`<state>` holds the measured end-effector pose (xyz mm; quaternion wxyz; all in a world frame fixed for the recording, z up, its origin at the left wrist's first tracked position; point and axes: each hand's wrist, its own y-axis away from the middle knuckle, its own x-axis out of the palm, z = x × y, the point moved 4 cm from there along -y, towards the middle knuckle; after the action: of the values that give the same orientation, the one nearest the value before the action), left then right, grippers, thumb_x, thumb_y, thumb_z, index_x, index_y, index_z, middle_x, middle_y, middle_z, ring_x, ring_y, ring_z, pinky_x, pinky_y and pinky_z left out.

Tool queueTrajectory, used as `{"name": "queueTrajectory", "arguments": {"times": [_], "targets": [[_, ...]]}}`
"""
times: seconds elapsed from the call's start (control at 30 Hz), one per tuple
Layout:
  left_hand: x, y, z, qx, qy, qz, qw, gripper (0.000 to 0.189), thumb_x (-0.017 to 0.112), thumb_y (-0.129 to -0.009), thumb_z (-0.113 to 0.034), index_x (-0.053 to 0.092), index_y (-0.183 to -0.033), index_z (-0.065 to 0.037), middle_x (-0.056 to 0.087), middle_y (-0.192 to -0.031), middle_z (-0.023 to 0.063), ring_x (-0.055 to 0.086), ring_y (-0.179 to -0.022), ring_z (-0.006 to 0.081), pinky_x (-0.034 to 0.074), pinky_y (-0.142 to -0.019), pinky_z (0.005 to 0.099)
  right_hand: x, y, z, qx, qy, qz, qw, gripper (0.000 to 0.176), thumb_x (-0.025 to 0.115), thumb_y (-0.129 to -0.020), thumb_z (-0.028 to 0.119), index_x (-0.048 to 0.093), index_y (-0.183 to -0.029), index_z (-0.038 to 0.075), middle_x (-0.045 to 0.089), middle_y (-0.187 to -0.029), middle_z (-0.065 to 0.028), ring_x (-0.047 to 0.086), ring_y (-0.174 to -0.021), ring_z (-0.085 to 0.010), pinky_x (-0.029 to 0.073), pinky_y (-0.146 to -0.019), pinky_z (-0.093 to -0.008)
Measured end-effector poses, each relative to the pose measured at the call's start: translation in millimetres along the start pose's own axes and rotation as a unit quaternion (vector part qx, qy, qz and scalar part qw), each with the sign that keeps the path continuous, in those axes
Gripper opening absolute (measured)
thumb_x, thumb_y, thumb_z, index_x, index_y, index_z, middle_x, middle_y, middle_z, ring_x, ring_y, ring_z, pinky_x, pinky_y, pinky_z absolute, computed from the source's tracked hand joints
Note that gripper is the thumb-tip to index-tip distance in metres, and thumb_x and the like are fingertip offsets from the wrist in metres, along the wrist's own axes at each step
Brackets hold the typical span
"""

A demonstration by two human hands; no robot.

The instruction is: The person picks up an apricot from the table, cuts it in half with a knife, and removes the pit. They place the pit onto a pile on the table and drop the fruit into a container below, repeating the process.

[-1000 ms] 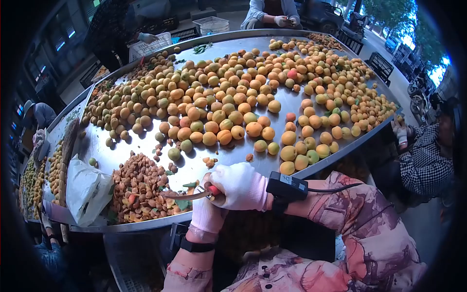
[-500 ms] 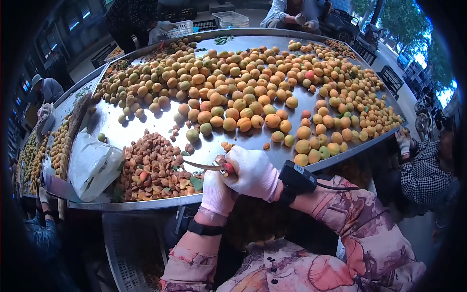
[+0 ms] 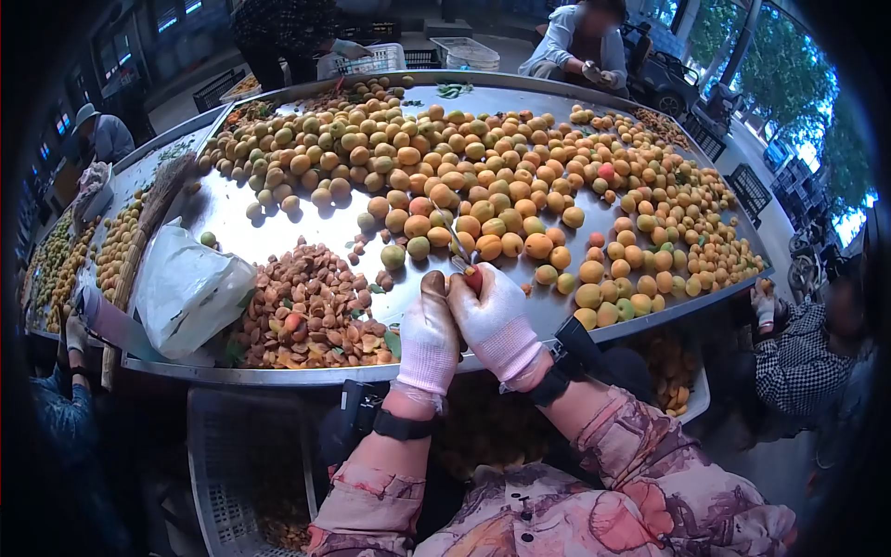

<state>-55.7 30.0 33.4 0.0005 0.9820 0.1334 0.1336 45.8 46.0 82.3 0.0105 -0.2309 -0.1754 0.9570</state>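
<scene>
My right hand (image 3: 494, 316), in a white knit glove, is closed round the red handle of a small knife (image 3: 472, 276). The thin blade points up and away, over the edge of the apricots (image 3: 492, 223). My left hand (image 3: 429, 325), gloved too and stained brown at the thumb, is closed right beside it, the two hands touching. Whatever lies in the left fingers is hidden. To the left of my hands a pile of brown apricot stones (image 3: 302, 302) lies on the metal table (image 3: 306, 223), with bits of fruit and leaves in it.
A white plastic bag (image 3: 186, 292) lies left of the stones. Below the table's front edge stand a pale crate (image 3: 213, 464) and a container of apricot pieces (image 3: 673, 376). Other people work around the table, including one in a checked shirt (image 3: 796, 367) at the right.
The knife has swung from pointing left to pointing up and away. My hands have turned from overlapping to side by side, and the view has shifted slightly.
</scene>
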Motion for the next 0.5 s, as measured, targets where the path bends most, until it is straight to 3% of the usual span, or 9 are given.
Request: {"name": "queueTrajectory", "arguments": {"times": [0.07,0.23,0.27,0.43,0.5], "targets": [[-4,3,1,-0.034,0.022,0.004,0.999,0.060,0.033,-0.109,-0.049,0.063,-0.095,0.001,0.060,-0.079,0.0036,0.054,-0.074,0.0100,0.047,-0.066,0.0290,1,4,7,-0.079,0.024,-0.024,0.996,0.021,0.067,-0.090,0.011,0.056,-0.078,-0.001,0.055,-0.069,-0.0152,0.055,-0.059,-0.0251,0.043,-0.055,-0.0364],[-9,14,7,-0.086,0.173,0.015,0.981,0.057,0.033,-0.109,-0.048,0.063,-0.094,-0.001,0.061,-0.079,0.0031,0.056,-0.075,0.0104,0.049,-0.065,0.0313,-1,18,33,-0.152,0.044,0.026,0.987,0.018,0.069,-0.083,0.008,0.054,-0.075,0.002,0.052,-0.071,-0.0152,0.053,-0.062,-0.0325,0.044,-0.057,-0.0379],[-14,17,9,-0.090,0.178,0.057,0.978,0.036,0.042,-0.108,-0.036,0.063,-0.108,-0.007,0.064,-0.096,0.0026,0.061,-0.088,0.0111,0.051,-0.076,0.0265,-1,18,35,-0.179,0.049,0.046,0.982,0.018,0.070,-0.082,0.007,0.054,-0.075,0.002,0.053,-0.071,-0.0151,0.053,-0.063,-0.0328,0.044,-0.057,-0.0381],[-10,28,0,-0.173,0.306,0.094,0.931,0.024,0.046,-0.106,-0.032,0.059,-0.101,-0.012,0.060,-0.090,-0.0008,0.058,-0.082,0.0087,0.048,-0.071,0.0252,1,13,39,-0.293,0.097,0.140,0.941,0.019,0.072,-0.077,0.013,0.054,-0.077,0.006,0.054,-0.073,-0.0150,0.058,-0.068,-0.0386,0.048,-0.059,-0.0442],[-12,28,-1,-0.214,0.314,0.074,0.922,0.023,0.046,-0.106,-0.030,0.059,-0.100,-0.012,0.059,-0.090,-0.0002,0.057,-0.082,0.0082,0.047,-0.071,0.0249,1,11,43,-0.263,0.123,0.157,0.944,0.017,0.070,-0.080,0.015,0.055,-0.078,0.006,0.055,-0.075,-0.0162,0.059,-0.071,-0.0397,0.049,-0.061,-0.0453]]}}
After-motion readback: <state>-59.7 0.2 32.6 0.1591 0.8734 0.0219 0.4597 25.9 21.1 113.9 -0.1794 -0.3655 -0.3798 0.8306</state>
